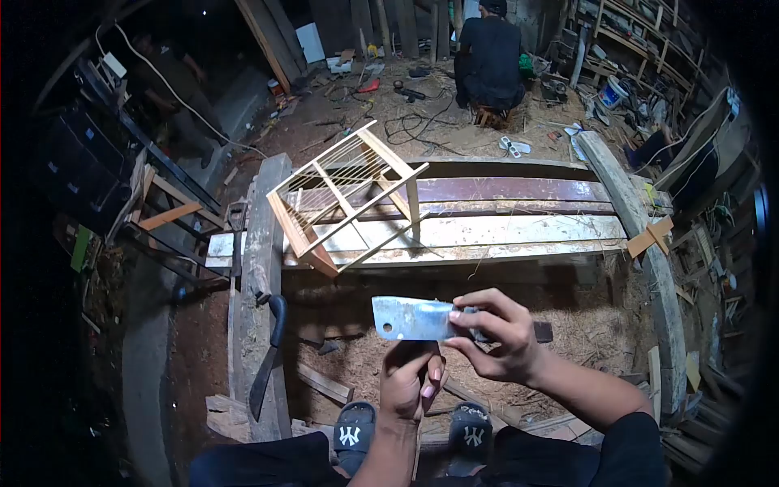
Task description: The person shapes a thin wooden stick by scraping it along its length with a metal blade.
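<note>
While the right hand (499, 337) grips the metal blade (414, 318) below center, we find the left hand (406, 390) curled beneath; its contents we cannot tell. Beyond, left of center, a wooden rack (342, 204) rests on planks (519, 231). Upper right, a person (491, 57) sits.

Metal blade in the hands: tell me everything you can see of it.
The metal blade is a broad, flat, roughly rectangular piece, silvery and bright, with dull marks on its face. A round hole sits in the lower corner of its far left end, which slants slightly. It is held up nearly level, its face toward the camera, over the littered ground. The right hand pinches its other end, hiding any handle there. The left hand is right below; whether it touches the blade I cannot tell.
</note>
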Motion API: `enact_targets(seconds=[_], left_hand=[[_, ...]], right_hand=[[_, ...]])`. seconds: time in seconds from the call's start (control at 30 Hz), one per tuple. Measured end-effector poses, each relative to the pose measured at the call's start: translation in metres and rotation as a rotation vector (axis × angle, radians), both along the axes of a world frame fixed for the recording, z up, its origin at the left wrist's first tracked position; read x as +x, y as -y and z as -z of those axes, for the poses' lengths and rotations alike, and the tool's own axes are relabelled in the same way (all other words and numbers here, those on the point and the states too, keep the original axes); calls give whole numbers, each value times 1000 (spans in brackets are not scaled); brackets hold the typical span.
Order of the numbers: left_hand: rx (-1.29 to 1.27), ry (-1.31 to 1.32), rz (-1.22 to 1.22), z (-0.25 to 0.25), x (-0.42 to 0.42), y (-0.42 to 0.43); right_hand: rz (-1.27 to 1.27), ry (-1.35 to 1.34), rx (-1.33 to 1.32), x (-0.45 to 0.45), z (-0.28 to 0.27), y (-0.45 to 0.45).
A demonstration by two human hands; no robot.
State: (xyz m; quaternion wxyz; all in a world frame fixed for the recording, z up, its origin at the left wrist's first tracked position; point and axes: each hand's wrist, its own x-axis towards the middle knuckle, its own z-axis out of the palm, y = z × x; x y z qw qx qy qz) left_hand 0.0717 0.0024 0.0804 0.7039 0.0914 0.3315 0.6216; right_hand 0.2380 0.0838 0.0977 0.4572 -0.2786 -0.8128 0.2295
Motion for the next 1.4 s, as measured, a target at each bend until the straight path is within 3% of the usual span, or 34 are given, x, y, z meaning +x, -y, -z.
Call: enact_targets(seconds=[0.17, 0.23, 0.37, 0.5, 0.63, 0.7, 0.83, 0.97, 1.03, 1.1, 1.17, 1.3, 1.4], left_hand=[[8, -8, 81, -4, -12, 0], [-92, 34, 73, -1, -13, 4], [-4, -5, 122, -8, -19, 0], [-63, 110, 69, 3, -19, 5], [8, 90, 140, -7, -18, 0], [-147, 148, 69, -4, -15, 4], [-20, 0, 130, -4, -16, 0], [-119, 189, 32, -4, -10, 3], [-19, 94, 104, -3, -12, -1], [6, 75, 88, 5, -9, 2], [-144, 212, 31, 2, -7, 2], [-9, 174, 134, 11, -11, 3], [-120, 257, 43, -1, -1, 6]], right_hand=[[55, 37, -124, -14, -2, 4], [-26, 92, -56, -16, -10, 9], [87, 51, -93, -18, -5, 6], [-24, 93, -73, -22, -9, 15], [54, 78, -93, -16, -5, 5], [-43, 163, -4, -17, -13, 11], [2, 110, -94, -14, -3, 5], [-56, 126, -69, -14, -11, 10], [66, 77, -104, -10, 2, 1], [29, 95, -111, -7, -3, 6], [-65, 116, -64, -10, -9, 14], [61, 102, -119, -3, -1, 7], [-30, 95, -70, -4, -9, 15]])
